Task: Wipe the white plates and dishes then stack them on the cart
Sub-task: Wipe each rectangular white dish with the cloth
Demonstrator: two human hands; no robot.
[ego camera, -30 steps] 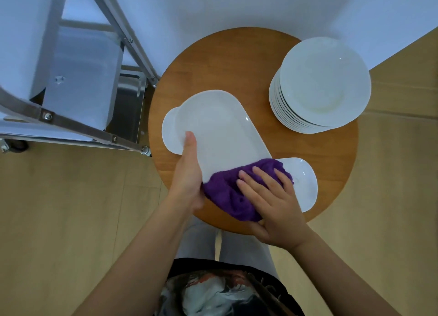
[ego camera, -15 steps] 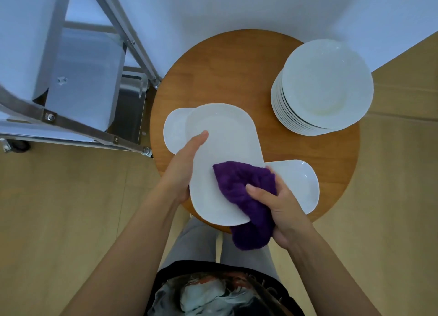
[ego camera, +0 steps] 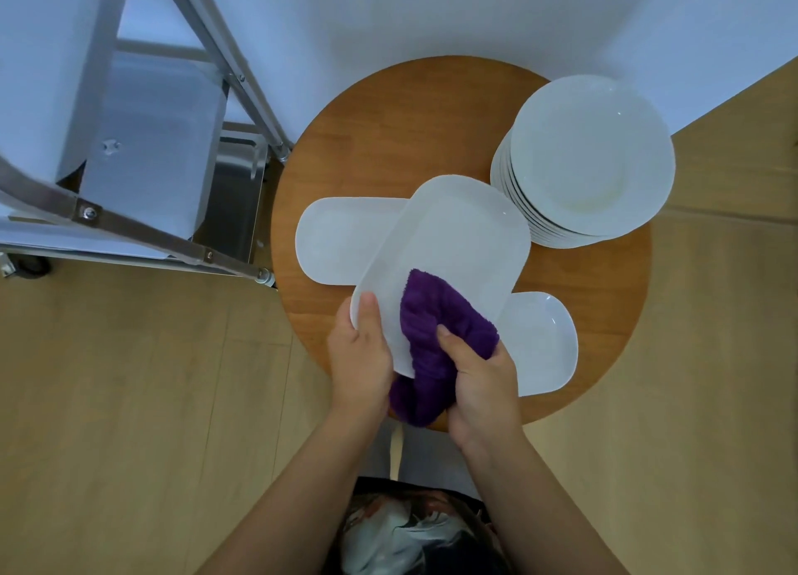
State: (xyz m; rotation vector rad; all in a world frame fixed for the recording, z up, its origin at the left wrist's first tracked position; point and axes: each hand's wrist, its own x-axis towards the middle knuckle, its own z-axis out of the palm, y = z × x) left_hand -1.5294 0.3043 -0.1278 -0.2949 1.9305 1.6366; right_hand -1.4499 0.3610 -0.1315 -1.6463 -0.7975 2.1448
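Note:
A white oblong platter (ego camera: 457, 246) is lifted over the round wooden table (ego camera: 380, 143). My left hand (ego camera: 360, 358) grips its near edge, thumb on top. My right hand (ego camera: 479, 380) holds a purple cloth (ego camera: 436, 328) folded over the platter's near end. Beneath it lies another white oblong dish (ego camera: 332, 238), whose other end (ego camera: 544, 341) shows at the right. A stack of several round white plates (ego camera: 591, 155) stands at the table's right.
The metal cart (ego camera: 142, 143) stands to the left of the table, its steel frame bars (ego camera: 129, 225) crossing over a grey shelf. A white wall runs behind the table. Wooden floor (ego camera: 129, 402) lies all around, and my legs are under the table's near edge.
The platter has turned clockwise, its far end swinging toward the plate stack. My left hand slid to its near corner. The cloth now wraps over the platter's near edge in my right hand.

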